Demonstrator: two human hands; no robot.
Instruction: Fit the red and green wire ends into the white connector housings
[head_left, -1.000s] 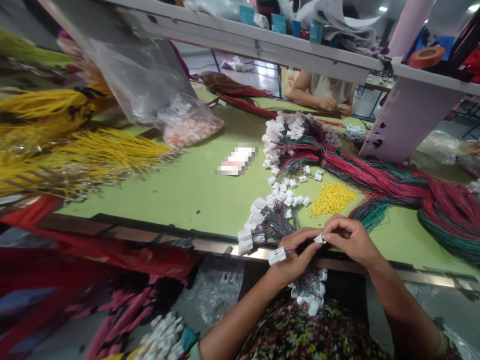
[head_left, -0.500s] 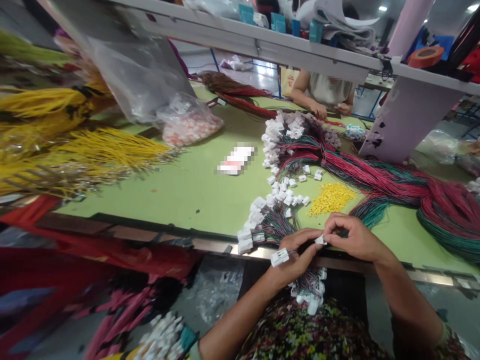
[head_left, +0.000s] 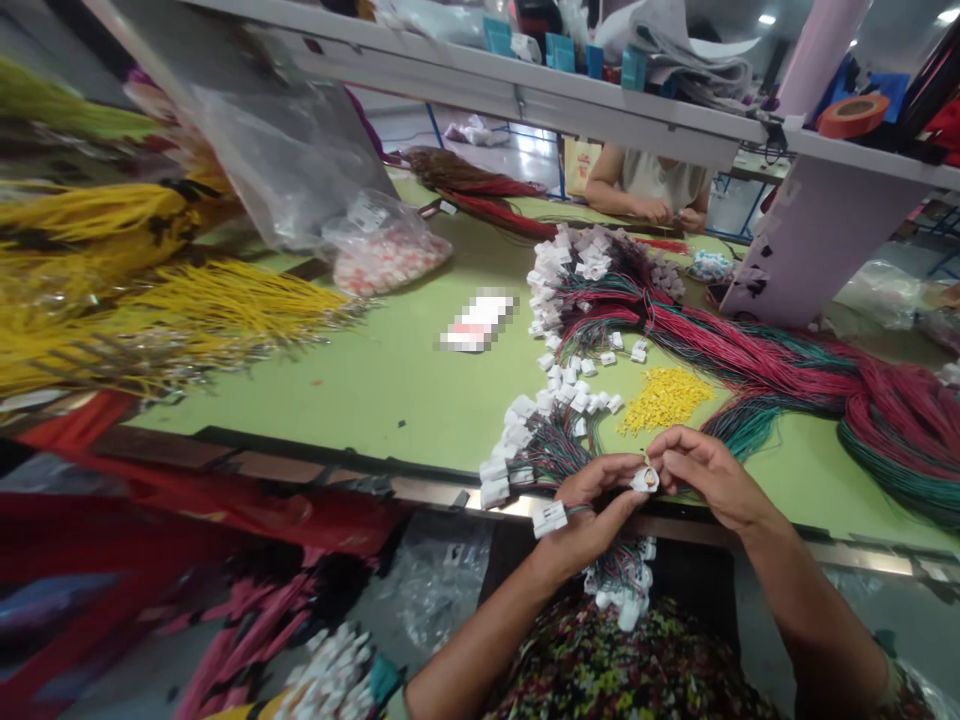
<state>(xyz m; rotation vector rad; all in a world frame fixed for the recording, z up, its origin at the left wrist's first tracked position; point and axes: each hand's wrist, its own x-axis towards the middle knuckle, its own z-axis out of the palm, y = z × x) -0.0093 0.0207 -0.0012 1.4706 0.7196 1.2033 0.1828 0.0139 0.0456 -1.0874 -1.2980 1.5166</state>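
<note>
My left hand (head_left: 596, 505) pinches a white connector (head_left: 645, 480) between thumb and fingertips, its end turned up toward me. Another white connector (head_left: 550, 518) on a wire sticks out by the base of that thumb. My right hand (head_left: 709, 475) is at the right side of the held connector, its fingers curled together; whatever they pinch is too small to make out. A bundle of wires with white connectors (head_left: 517, 440) lies at the table edge left of my hands. Beyond my hands is a heap of small yellow pieces (head_left: 666, 398). More connectors (head_left: 626, 595) hang below my left wrist.
A thick bundle of red, black and green wires (head_left: 757, 350) crosses the green table (head_left: 360, 400). Yellow wires (head_left: 247, 305) and a bag of small parts (head_left: 390, 255) lie left. A shelf (head_left: 525, 95) spans the back; a co-worker's hands (head_left: 667, 212) are beyond.
The held connector has tilted so that its end faces up. My right fingers have loosened and shifted slightly right. The co-worker's hands have come closer together.
</note>
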